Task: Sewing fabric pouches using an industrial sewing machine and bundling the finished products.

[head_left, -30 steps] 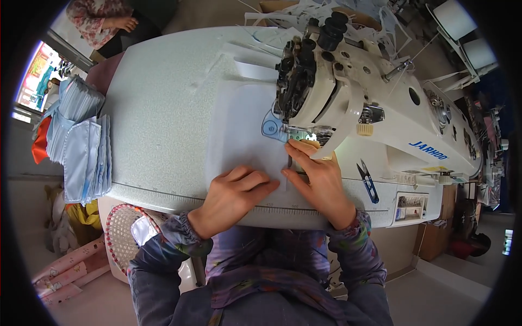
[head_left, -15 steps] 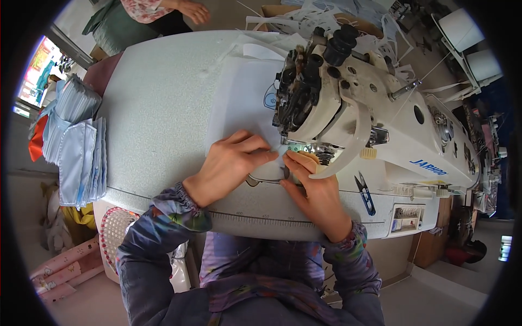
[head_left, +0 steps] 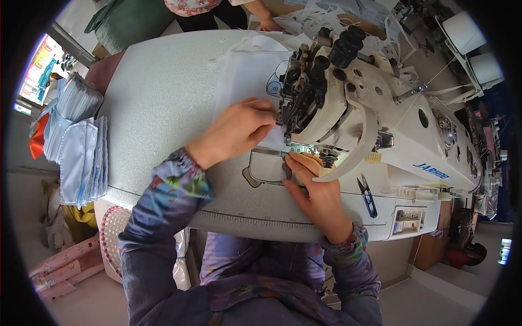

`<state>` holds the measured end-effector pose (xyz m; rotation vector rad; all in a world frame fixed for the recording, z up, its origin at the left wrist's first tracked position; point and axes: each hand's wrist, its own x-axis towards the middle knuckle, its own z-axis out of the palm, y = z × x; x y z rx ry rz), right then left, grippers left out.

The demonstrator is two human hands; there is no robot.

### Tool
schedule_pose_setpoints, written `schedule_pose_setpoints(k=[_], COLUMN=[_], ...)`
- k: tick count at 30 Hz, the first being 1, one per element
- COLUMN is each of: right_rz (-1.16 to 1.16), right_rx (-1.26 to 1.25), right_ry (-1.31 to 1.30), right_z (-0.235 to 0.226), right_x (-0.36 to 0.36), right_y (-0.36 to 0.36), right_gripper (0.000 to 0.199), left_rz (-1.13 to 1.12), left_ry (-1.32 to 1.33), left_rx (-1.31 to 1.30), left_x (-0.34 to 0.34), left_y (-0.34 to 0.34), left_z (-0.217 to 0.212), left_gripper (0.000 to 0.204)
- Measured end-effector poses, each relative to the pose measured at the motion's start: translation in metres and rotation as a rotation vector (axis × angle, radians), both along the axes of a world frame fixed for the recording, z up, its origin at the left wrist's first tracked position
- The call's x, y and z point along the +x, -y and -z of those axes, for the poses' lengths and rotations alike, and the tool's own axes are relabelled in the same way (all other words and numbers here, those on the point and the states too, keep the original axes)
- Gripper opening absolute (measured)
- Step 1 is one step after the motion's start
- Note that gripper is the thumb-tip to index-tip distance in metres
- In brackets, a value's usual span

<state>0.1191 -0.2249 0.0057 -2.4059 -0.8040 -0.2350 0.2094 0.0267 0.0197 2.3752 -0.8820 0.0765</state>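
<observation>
A sheet of white fabric (head_left: 244, 76) with a dark line drawing lies on the sewing machine table, its right side running under the head of a cream sewing machine (head_left: 353, 114). My left hand (head_left: 239, 130) rests on the fabric's near part, fingers curled in and closed on it; the fingertips are partly hidden beside the machine head. At the lit needle area, my right hand (head_left: 318, 190) has its fingers together and bent, thumb lower. What those fingers press or hold is hidden. Between the hands shows a metal cover plate (head_left: 266, 167) set in the table.
Thread snips (head_left: 367, 196) lie right of my right hand, near a small parts tray (head_left: 406, 220). Bundled pale-blue fabric pieces (head_left: 81, 157) hang at the left edge. Beyond the table, another person's hand (head_left: 269, 24) reaches toward white strips (head_left: 326, 16). Thread cones (head_left: 463, 32) stand right.
My left hand has moved away from me, and the fabric has slid farther, uncovering more of the metal plate. My right hand stays nearly in place. The other person has moved right.
</observation>
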Motion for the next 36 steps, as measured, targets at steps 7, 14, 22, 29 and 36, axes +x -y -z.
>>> schedule_pose_setpoints(k=[7, 14, 22, 29, 36], right_rz=[0.007, 0.064, -0.005, -0.021, -0.008], right_rx=[0.081, 0.064, 0.052, 0.017, -0.036], right_ry=[-0.009, 0.039, 0.002, 0.05, -0.009], right_z=[0.001, 0.007, -0.004, -0.001, 0.001], right_x=[-0.002, -0.004, -0.018, -0.009, -0.001], right_y=[0.005, -0.001, 0.007, 0.006, 0.006], right_gripper=[0.043, 0.041, 0.043, 0.049, 0.047], left_rz=[-0.065, -0.299, -0.046, 0.048, 0.108], left_ry=[0.278, 0.122, 0.104, 0.047, 0.105], left_rx=[0.12, 0.258, 0.126, 0.034, 0.016], left_x=[-0.032, -0.116, -0.119, -0.097, -0.059], left_y=[0.0, 0.025, 0.001, -0.007, -0.012], left_z=[0.005, 0.001, 0.0, 0.004, 0.006], left_gripper=[0.034, 0.043, 0.035, 0.035, 0.045])
